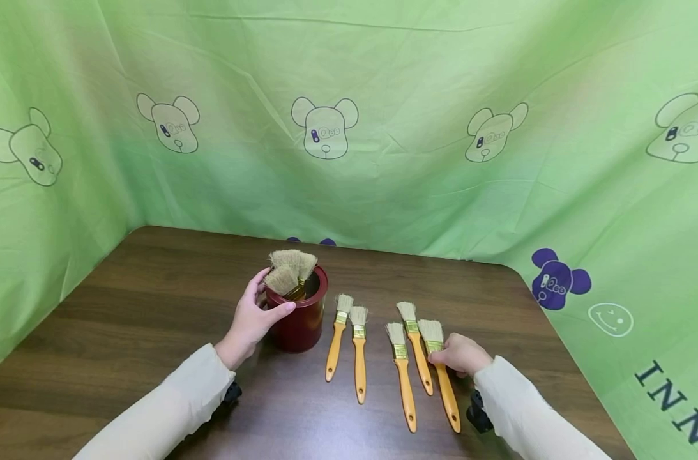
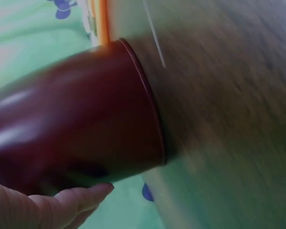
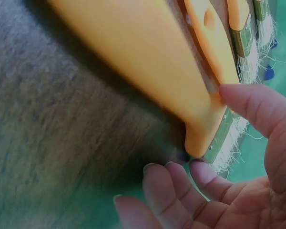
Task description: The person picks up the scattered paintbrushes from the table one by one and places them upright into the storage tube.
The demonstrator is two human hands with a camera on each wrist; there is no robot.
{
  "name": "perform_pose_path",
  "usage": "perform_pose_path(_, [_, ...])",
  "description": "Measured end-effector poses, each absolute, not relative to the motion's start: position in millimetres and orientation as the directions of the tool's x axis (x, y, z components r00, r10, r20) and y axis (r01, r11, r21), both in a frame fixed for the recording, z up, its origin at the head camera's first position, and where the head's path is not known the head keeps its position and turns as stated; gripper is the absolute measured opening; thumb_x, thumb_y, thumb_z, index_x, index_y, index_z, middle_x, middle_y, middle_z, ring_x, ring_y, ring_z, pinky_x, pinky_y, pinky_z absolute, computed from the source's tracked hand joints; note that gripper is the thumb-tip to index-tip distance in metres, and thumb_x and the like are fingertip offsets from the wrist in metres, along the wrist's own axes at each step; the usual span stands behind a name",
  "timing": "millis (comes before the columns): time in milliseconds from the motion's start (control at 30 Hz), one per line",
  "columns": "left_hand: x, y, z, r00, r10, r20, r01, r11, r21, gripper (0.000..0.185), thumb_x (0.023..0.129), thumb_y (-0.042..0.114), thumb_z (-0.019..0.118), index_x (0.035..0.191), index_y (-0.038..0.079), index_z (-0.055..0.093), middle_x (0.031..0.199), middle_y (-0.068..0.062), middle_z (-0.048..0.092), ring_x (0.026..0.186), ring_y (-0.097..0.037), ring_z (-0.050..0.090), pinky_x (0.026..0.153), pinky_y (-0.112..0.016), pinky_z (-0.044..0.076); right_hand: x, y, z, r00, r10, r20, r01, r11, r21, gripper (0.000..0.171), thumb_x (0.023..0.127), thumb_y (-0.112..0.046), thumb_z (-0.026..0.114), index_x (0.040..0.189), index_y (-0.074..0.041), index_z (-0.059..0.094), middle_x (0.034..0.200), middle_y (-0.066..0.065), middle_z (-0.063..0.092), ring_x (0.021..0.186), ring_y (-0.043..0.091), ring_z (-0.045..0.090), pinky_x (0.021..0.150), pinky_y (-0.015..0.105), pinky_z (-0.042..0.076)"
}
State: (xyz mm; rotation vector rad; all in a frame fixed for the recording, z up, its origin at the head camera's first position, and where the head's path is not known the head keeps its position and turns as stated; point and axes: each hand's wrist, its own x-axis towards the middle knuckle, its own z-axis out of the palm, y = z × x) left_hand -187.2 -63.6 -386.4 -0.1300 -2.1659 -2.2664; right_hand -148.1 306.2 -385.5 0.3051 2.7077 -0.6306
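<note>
While the thumb and index finger of the right hand (image 1: 465,355) pinched the wide brush (image 1: 444,390) at its neck, beside the metal band, the other right fingers lay bent and slightly apart, near the worktop (image 1: 153,300). Right wrist view: thumb on one edge of the brush, index fingertip at the opposite edge. Whether the brush was raised at all could not be told.

Fingers of the left hand (image 1: 255,319) were clamped on the pot (image 1: 298,327): thumb across the near side of the rim, the others against the left wall. Pot dark red, upright on the worktop.

Inside the pot stood three brushes (image 1: 281,281), bristles up, tufts crowded together and leaning to the left side; their handles were hidden by the wall.

Right of the pot lay two slim brushes (image 1: 359,358), side by side, the left one set slightly farther off. Well apart from these, just left of the wide brush, lay two more brushes (image 1: 405,386); the one next to it sat farther back. All five on the worktop had yellow-orange handles toward the person and pale bristles pointing away.

Outward again: white sleeves (image 1: 170,396) covered both arms, and a black device (image 1: 478,412) showed at the right wrist. Green cloth (image 1: 406,191), printed with outlined bear heads, hung behind and at both sides of the worktop.
</note>
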Motion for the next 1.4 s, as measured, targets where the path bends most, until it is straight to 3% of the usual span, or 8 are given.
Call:
perform_pose_path(367, [-191,-68,-386,-0.995,0.089,0.048,0.048,-0.010,0.999,0.082,0.080,0.002,0.071,0.148,0.007,0.026,0.131,-0.022,0.041,0.122,-0.037,0.044,0.096,-0.045,0.040,-152,303,-392,-0.933,0.135,-0.333,0.274,0.866,-0.419,0.040,0.087,-0.024,0.065,0.059,-0.012,0.040,0.050,-0.004,0.030,0.044,0.010,0.032,0.043,0.022,0.029])
perform_pose_path(600, [-191,-70,-382,-0.994,0.104,0.020,0.019,-0.011,1.000,0.082,0.080,0.002,0.071,0.148,0.009,0.027,0.134,-0.022,0.039,0.126,-0.036,0.040,0.100,-0.048,0.037,-152,302,-394,-0.929,0.173,-0.326,0.321,0.816,-0.481,0.031,0.084,-0.019,0.064,0.065,-0.008,0.042,0.054,0.000,0.036,0.048,0.014,0.040,0.044,0.035,0.048])
perform_pose_path(833, [-190,-70,-380,-0.994,0.105,0.001,0.000,-0.009,1.000,0.082,0.080,0.003,0.071,0.148,0.009,0.027,0.134,-0.021,0.038,0.127,-0.035,0.038,0.098,-0.048,0.038,-154,302,-391,-0.937,0.176,-0.302,0.312,0.812,-0.494,0.022,0.080,-0.016,0.064,0.077,-0.001,0.047,0.067,0.008,0.048,0.058,0.020,0.051,0.047,0.041,0.053])
perform_pose_path(1067, [-188,-70,-378,-0.991,0.125,-0.040,-0.043,-0.023,0.999,0.084,0.081,0.006,0.071,0.150,0.013,0.023,0.140,-0.021,0.033,0.127,-0.037,0.036,0.087,-0.058,0.045,-158,300,-381,-0.967,0.145,-0.209,0.234,0.829,-0.508,0.032,0.076,-0.016,0.068,0.093,0.004,0.049,0.080,0.014,0.053,0.062,0.022,0.054,0.044,0.037,0.051])
perform_pose_path(1200, [-188,-70,-378,-0.991,0.125,-0.056,-0.059,-0.022,0.998,0.083,0.082,0.008,0.071,0.150,0.016,0.023,0.142,-0.021,0.032,0.126,-0.039,0.036,0.082,-0.064,0.045,-163,295,-371,-0.987,0.096,-0.130,0.150,0.842,-0.519,0.037,0.075,-0.017,0.068,0.100,0.006,0.050,0.075,0.012,0.054,0.056,0.020,0.049,0.044,0.033,0.045])
perform_pose_path(1300, [-188,-70,-379,-0.991,0.123,-0.055,-0.057,-0.012,0.998,0.083,0.082,0.009,0.071,0.150,0.016,0.024,0.141,-0.021,0.033,0.125,-0.039,0.037,0.080,-0.062,0.047,-170,290,-363,-0.995,0.060,-0.082,0.097,0.809,-0.580,0.040,0.077,-0.014,0.066,0.106,0.007,0.050,0.080,0.013,0.056,0.054,0.017,0.049,0.046,0.032,0.046])
perform_pose_path(1400, [-189,-69,-379,-0.991,0.119,-0.056,-0.056,-0.001,0.998,0.083,0.082,0.009,0.071,0.150,0.016,0.024,0.141,-0.020,0.034,0.123,-0.037,0.039,0.078,-0.055,0.049,-178,284,-352,-0.997,0.054,-0.062,0.082,0.718,-0.691,0.042,0.079,-0.011,0.064,0.114,0.008,0.048,0.094,0.018,0.054,0.064,0.018,0.053,0.050,0.033,0.052])
